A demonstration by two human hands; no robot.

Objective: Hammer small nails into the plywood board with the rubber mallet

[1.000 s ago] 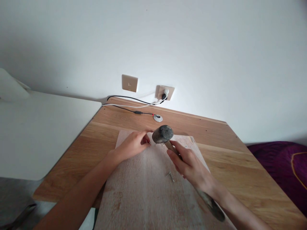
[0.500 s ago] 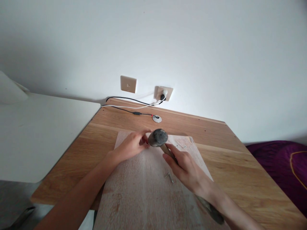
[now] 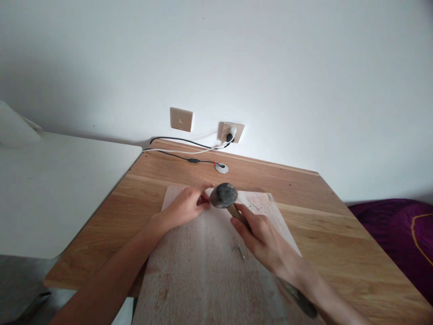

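A rubber mallet (image 3: 223,195) with a dark, worn head is in my right hand (image 3: 265,234), whose fingers wrap round its handle close to the head. The handle's lower end sticks out under my right forearm. My left hand (image 3: 187,203) rests near the far edge of a pale, whitewashed wooden board (image 3: 192,271), thumb and fingers pinched together just left of the mallet head. Whatever lies between those fingertips is mostly hidden by the head. A loose nail (image 3: 241,252) lies mid-board, and small nails (image 3: 259,207) lie near its far right corner.
The board lies on a wooden desk (image 3: 331,234) against a white wall. Behind it are black and white cables (image 3: 192,160), a round cable grommet (image 3: 221,168) and a socket (image 3: 237,131) with plugs. A white table (image 3: 67,189) adjoins at left; purple fabric (image 3: 382,230) is at right.
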